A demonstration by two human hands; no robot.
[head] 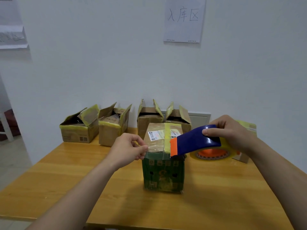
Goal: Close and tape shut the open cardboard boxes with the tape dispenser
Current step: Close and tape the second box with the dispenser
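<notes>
A: Hands?
B: Right hand (pixel 228 130) curled round the blue tape dispenser (pixel 197 141), thumb on top; its toothed edge sits at the near top edge of the front box (pixel 162 175); left hand (pixel 127 146) pinches the free end of a clear tape strip (pixel 157 153) drawn along that same edge.
A: Front box status?
B: Flaps down; yellow tape lies along the top seam; it stands mid-table (pixel 66 176), nearest the person; I judge this strip a finishing pass, not yet cut.
A: What's left?
B: Back row by the wall, flaps up: far-left box (pixel 79 130), second box (pixel 111 130), third box (pixel 148 121), fourth box (pixel 179 119); none closed or taped; a further box (pixel 248 127) behind the right hand is mostly hidden, state unclear; I'd call the bulk still to do.
</notes>
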